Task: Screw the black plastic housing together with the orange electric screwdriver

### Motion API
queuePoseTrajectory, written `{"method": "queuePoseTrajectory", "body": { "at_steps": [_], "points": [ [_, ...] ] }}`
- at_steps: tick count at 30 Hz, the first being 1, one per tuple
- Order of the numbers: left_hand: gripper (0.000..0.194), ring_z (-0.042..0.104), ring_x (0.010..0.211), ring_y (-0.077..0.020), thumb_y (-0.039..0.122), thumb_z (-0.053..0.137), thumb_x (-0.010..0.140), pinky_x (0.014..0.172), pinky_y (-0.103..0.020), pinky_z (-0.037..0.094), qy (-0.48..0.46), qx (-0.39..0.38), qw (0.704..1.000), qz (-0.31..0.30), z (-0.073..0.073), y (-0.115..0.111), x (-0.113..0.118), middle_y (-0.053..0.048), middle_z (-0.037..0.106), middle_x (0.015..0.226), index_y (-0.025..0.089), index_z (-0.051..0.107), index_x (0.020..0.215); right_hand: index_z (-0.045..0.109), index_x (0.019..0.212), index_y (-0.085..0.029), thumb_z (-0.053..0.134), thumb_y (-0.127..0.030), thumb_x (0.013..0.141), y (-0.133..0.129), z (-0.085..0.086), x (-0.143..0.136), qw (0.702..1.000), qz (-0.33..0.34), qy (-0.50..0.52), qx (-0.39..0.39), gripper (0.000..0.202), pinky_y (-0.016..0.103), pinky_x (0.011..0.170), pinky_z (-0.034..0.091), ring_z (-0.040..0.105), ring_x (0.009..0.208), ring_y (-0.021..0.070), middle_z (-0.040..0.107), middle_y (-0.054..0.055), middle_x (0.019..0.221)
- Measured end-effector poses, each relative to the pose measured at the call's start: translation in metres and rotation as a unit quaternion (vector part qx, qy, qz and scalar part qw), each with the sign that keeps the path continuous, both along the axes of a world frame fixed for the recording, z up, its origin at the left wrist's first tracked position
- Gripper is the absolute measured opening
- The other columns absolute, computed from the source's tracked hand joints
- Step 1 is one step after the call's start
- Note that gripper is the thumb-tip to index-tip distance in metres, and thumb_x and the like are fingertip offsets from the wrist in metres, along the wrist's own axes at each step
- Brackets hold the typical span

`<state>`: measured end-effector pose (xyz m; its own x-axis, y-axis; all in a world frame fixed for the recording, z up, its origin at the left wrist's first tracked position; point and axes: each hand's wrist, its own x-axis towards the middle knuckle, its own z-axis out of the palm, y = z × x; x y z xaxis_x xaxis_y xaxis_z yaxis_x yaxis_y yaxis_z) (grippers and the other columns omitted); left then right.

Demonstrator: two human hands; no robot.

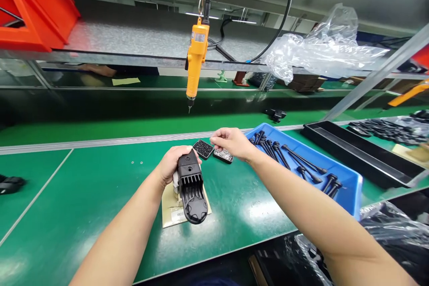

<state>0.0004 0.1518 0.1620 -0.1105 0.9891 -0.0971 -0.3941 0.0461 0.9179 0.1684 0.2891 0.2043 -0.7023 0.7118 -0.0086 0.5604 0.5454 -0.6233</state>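
My left hand (170, 164) is wrapped round the upper end of a black ribbed plastic housing (191, 183), with a single hole near its top. A tan paper packet (170, 214) with a white label lies beneath it on the green bench. With thumb and fingers pinched together, my right hand (231, 142) is over a small tray of silver bits (224, 155). Whatever is between those fingertips is too small to make out. Just left of that tray, touching or nearly so, sits a second small tray of black screws (203, 148).
A yellow electric screwdriver (196, 60) hangs point down above the bench. To the right are a blue bin (348, 183) of black stems and a long black tray (365, 154). Two tiny rings (136, 162) lie at left. A red bin (40, 9) and clear plastic bags (321, 51) occupy the shelf.
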Motion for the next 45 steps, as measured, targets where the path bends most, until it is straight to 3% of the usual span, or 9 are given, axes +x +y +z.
{"method": "queuePoseTrajectory", "body": {
  "at_steps": [3,6,13,19,22,25,28,33,45],
  "points": [
    [0.040,0.062,0.064,-0.0218,0.051,0.067,0.070,0.063,-0.033,0.050,0.005,0.006,1.000,0.002,-0.002,0.001,0.000,-0.011,0.071,0.074,0.011,0.070,0.075,0.067,0.087,-0.016,0.054,-0.028,0.095,-0.039,0.021,-0.009,0.981,0.147,0.127,-0.016,0.018,0.026,0.068,0.051,0.063,0.072,0.0145,0.066,0.002,0.079],
    [0.036,0.057,0.063,-0.0186,0.049,0.065,0.073,0.062,-0.030,0.047,0.012,0.036,0.999,0.019,-0.005,0.002,0.001,-0.006,0.065,0.067,0.014,0.067,0.070,0.066,0.078,-0.018,0.053,-0.021,0.093,-0.060,0.024,-0.015,0.950,0.248,0.171,0.086,0.020,0.030,0.080,0.048,0.060,0.084,0.0169,0.064,0.003,0.084],
    [0.029,0.047,0.064,-0.0148,0.044,0.067,0.070,0.061,-0.028,0.041,0.009,0.048,0.997,0.052,-0.009,0.005,0.000,0.000,0.056,0.068,0.017,0.057,0.066,0.070,0.088,-0.019,0.051,-0.021,0.099,-0.065,0.010,-0.023,0.941,0.233,0.161,0.187,0.022,0.032,0.084,0.047,0.057,0.091,0.0186,0.061,0.005,0.091],
    [0.033,0.050,0.062,-0.0148,0.048,0.069,0.070,0.060,-0.027,0.042,-0.006,0.042,0.998,0.054,-0.010,0.005,0.000,-0.001,0.059,0.066,0.015,0.062,0.069,0.073,0.107,-0.020,0.046,-0.018,0.100,-0.070,0.026,-0.014,0.930,0.280,0.100,0.214,0.028,0.034,0.084,0.048,0.058,0.096,0.0206,0.063,0.008,0.102],
    [0.040,0.058,0.063,-0.0186,0.053,0.065,0.073,0.062,-0.030,0.047,0.000,0.031,0.999,0.016,-0.008,0.003,0.000,-0.007,0.066,0.069,0.013,0.069,0.073,0.068,0.121,-0.021,0.045,-0.018,0.101,-0.051,0.028,-0.018,0.955,0.185,0.034,0.229,0.031,0.032,0.094,0.047,0.060,0.106,0.0197,0.067,0.007,0.113],
    [0.044,0.060,0.060,-0.0195,0.055,0.062,0.076,0.059,-0.031,0.048,0.007,0.022,1.000,-0.001,-0.006,0.002,-0.001,-0.011,0.071,0.074,0.011,0.071,0.076,0.066,0.124,-0.018,0.043,-0.017,0.102,-0.018,0.009,-0.033,0.967,0.052,-0.122,0.219,0.032,0.030,0.103,0.043,0.059,0.117,0.0198,0.067,0.007,0.123],
    [0.043,0.059,0.055,-0.0180,0.054,0.063,0.075,0.055,-0.029,0.047,0.007,0.023,1.000,0.003,-0.005,0.002,-0.001,-0.012,0.072,0.074,0.011,0.070,0.075,0.071,0.106,-0.013,0.057,-0.021,0.098,0.013,-0.030,-0.047,0.956,0.033,-0.239,0.167,0.018,0.038,0.095,0.051,0.065,0.104,0.0227,0.070,0.010,0.109],
    [0.044,0.063,0.058,-0.0208,0.054,0.063,0.073,0.058,-0.032,0.051,0.005,0.019,1.000,0.001,-0.005,0.002,-0.001,-0.013,0.073,0.077,0.011,0.070,0.076,0.064,0.114,-0.012,0.064,-0.031,0.096,0.034,-0.081,-0.058,0.939,0.014,-0.319,0.132,0.026,0.042,0.091,0.055,0.064,0.104,0.0222,0.064,0.010,0.116],
    [0.044,0.062,0.057,-0.0210,0.053,0.064,0.071,0.058,-0.032,0.050,0.016,0.024,1.000,0.004,-0.004,0.001,-0.001,-0.015,0.072,0.076,0.010,0.070,0.076,0.061,0.121,-0.014,0.061,-0.034,0.098,0.055,-0.096,-0.049,0.953,0.005,-0.282,0.110,0.030,0.042,0.091,0.054,0.062,0.105,0.0227,0.061,0.011,0.121]
  ]
}}
